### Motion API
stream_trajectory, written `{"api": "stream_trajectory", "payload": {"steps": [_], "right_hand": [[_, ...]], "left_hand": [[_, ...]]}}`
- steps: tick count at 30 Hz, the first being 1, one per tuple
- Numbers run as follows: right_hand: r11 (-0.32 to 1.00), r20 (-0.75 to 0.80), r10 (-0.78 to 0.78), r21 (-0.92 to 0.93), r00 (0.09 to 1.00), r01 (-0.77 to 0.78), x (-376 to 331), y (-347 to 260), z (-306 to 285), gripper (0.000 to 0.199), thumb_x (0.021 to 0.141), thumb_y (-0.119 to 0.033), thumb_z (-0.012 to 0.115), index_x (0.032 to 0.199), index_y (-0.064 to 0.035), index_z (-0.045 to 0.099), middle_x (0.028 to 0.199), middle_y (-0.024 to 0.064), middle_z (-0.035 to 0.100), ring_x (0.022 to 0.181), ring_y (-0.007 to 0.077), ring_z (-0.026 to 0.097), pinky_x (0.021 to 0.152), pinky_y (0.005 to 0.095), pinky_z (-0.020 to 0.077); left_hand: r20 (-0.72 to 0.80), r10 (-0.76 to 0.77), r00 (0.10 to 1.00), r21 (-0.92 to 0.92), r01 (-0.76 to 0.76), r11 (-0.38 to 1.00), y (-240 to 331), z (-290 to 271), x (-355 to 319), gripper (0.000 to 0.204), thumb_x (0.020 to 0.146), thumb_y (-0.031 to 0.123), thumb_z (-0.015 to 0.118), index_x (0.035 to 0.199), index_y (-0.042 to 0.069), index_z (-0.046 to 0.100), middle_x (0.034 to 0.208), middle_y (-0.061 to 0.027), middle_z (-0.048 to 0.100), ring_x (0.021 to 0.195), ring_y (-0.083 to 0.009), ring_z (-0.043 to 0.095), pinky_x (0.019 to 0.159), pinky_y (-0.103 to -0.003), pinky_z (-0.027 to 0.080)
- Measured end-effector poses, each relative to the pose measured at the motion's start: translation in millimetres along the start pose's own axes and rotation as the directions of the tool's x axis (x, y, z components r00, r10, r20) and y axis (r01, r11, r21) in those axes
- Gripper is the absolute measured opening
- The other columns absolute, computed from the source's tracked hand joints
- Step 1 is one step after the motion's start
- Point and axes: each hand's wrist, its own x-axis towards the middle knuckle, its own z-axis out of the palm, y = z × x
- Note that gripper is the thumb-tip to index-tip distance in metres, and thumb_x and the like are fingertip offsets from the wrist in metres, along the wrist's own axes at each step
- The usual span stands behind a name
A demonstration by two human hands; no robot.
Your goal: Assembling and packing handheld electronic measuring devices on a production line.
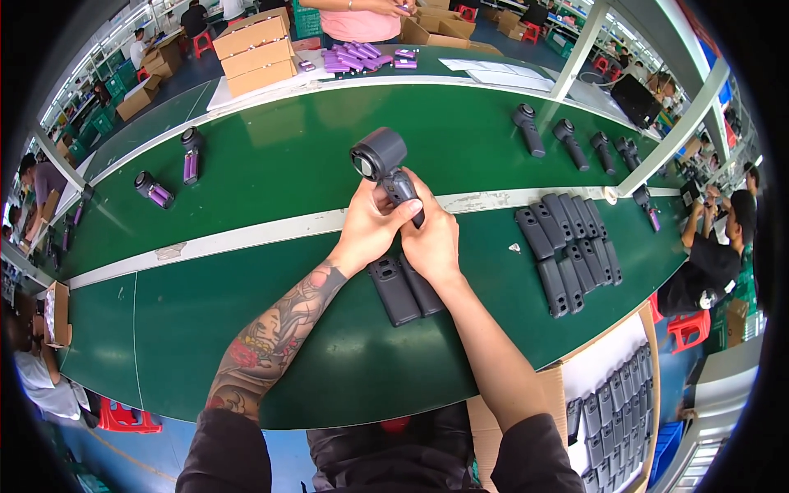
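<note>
A dark grey handheld fan (383, 154) is held up over the middle of the bench, its round head pointing up and to the left. My left hand (367, 220) is closed around the fan's handle from the left. From the other side my right hand (431, 234) wraps the same handle, thumbs close together on its front. Part of the handle is hidden by my fingers. Just below my hands, two dark handle covers (394, 292) lie side by side on the green bench, the right one partly covered by my right wrist.
Rows of dark handle covers (567, 246) lie to the right. A carton (552, 394) of similar covers stands at lower right. Beyond a white rail (246, 236), fans (573, 144) rest on the green belt (312, 140). At left, fans (191, 154) show purple cells. People work nearby.
</note>
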Motion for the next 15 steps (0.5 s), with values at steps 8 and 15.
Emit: {"api": "stream_trajectory", "payload": {"steps": [8,15], "right_hand": [[0.309,0.375,0.083,0.871,0.923,-0.382,8,25,-21,0.039,0.094,-0.006,0.06,0.13,0.0055,0.053,0.107,0.018,0.068,0.077,0.0239,0.065,0.076,0.0327,0.054],[0.008,0.347,0.235,0.933,0.908,-0.359,12,63,-38,0.034,0.097,-0.009,0.06,0.124,0.0103,0.054,0.116,0.0203,0.062,0.089,0.0203,0.063,0.083,0.0308,0.0545]], "left_hand": [[-0.049,-0.174,0.984,-0.159,0.164,0.974,3,-24,8,0.027,0.104,0.018,0.047,0.119,-0.003,0.053,0.098,-0.0145,0.064,0.085,-0.0177,0.062,0.082,-0.03,0.052],[-0.003,-0.183,0.983,-0.133,0.181,0.974,-14,-20,13,0.027,0.103,0.013,0.04,0.114,-0.003,0.057,0.089,-0.0135,0.065,0.081,-0.0181,0.062,0.078,-0.028,0.052]]}}
